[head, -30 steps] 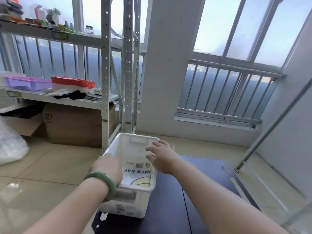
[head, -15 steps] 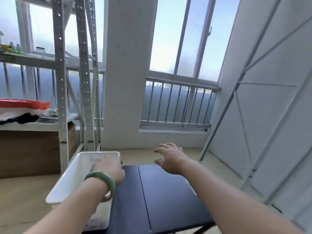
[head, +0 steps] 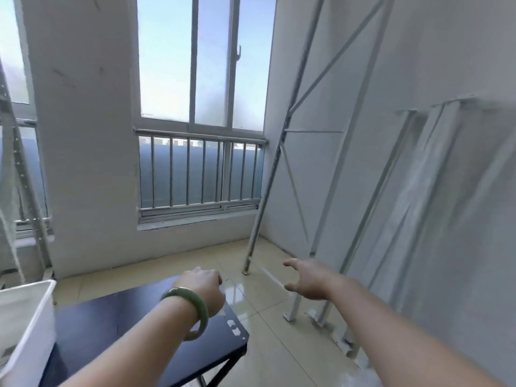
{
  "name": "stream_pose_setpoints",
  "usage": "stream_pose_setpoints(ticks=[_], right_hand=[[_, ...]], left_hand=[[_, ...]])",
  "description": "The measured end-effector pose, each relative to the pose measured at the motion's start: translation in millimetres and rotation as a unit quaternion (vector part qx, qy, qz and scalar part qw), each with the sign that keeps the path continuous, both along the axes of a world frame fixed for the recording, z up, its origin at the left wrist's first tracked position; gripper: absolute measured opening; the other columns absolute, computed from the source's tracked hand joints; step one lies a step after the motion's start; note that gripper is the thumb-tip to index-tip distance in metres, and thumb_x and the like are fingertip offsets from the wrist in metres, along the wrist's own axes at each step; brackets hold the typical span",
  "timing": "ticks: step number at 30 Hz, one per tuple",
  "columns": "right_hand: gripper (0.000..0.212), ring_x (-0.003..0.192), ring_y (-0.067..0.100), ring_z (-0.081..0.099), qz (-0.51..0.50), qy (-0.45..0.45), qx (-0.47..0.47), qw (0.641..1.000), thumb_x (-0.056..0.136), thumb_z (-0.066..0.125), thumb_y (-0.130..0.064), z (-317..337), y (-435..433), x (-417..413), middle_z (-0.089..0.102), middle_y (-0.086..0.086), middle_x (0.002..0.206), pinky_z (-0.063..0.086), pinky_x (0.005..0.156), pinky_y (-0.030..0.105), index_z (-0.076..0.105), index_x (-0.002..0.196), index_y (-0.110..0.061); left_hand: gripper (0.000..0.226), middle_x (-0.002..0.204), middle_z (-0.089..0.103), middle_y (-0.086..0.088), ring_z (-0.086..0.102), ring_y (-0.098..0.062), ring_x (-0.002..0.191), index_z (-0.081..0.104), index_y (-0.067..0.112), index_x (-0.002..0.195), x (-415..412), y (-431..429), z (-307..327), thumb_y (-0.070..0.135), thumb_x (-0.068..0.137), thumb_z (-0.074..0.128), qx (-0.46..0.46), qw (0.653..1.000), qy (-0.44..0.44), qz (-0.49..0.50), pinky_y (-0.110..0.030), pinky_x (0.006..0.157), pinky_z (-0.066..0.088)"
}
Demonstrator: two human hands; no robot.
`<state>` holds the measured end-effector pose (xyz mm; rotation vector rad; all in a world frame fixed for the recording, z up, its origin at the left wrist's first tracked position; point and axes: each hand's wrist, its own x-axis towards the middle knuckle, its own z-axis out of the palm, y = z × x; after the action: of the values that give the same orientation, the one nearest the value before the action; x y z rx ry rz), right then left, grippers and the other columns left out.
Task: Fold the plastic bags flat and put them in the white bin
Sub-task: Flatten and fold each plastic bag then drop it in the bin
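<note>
Reaching out over the far end of the desk [head: 125,325], I have both hands apart and holding nothing that I can see. My left hand [head: 203,289], with the green bangle [head: 195,314] on its wrist, hangs above the desk's corner, its fingers loosely curled under and mostly hidden behind the knuckles. My right hand [head: 310,277] is out past the desk's edge, over the floor [head: 265,311], fingers spread and relaxed.

The white bin [head: 36,331] sits at the left end of the desk, cut off by the edge of my view, so I cannot tell what lies in it. No plastic bags show anywhere here. My guess is that I am between bags and need to find the next one.

To do that well, I should look for the bag before my hands commit, take it by two corners instead of a bunched fistful, and lay it on the bare desk. Thin plastic film traps air and slides, so I would smooth from the closed end toward the mouth, then fold on straight creases.

The desk top is dark, flat and smooth, with small cut-outs near its corner. The bin is stiff white plastic with straight walls and a rolled rim. The floor tiles are glossy and pale. A grey metal rack frame [head: 279,174] leans against the right-hand wall, well apart from the desk.
</note>
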<state>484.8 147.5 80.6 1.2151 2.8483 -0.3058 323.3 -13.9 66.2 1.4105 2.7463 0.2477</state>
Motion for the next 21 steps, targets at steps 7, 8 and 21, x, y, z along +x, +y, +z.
stream_pose_setpoints(ticks=[7,8,21], right_hand=[[0.063,0.135,0.023,0.039,-0.086,0.002,-0.065,0.994,0.093,0.053,-0.038,-47,83,64,0.036,0.005,0.150,0.034,0.108,0.033,0.026,0.148,-0.027],[0.063,0.135,0.023,0.038,-0.098,0.001,-0.074,0.992,0.093,0.053,-0.039,-60,95,70,0.036,0.005,0.151,0.033,0.108,0.031,0.026,0.148,-0.027],[0.063,0.128,0.027,0.046,-0.239,-0.007,-0.216,0.947,0.092,0.053,-0.031,-259,159,152,0.039,0.006,0.148,0.041,0.102,0.037,0.024,0.148,-0.030]], left_hand=[[0.043,0.132,0.050,0.000,0.050,-0.016,0.116,0.041,0.028,0.136,53,102,-33,0.029,0.094,0.043,-0.026,0.996,-0.042,-0.076,-0.025,0.089,0.041],[0.044,0.133,0.050,0.001,0.051,-0.016,0.115,0.041,0.028,0.137,59,118,-44,0.029,0.094,0.044,-0.031,0.995,-0.050,-0.085,-0.024,0.086,0.041],[0.048,0.135,0.044,-0.001,0.055,-0.015,0.100,0.035,0.031,0.139,107,216,-242,0.026,0.093,0.048,-0.153,0.958,-0.197,-0.146,-0.024,0.084,0.044]])
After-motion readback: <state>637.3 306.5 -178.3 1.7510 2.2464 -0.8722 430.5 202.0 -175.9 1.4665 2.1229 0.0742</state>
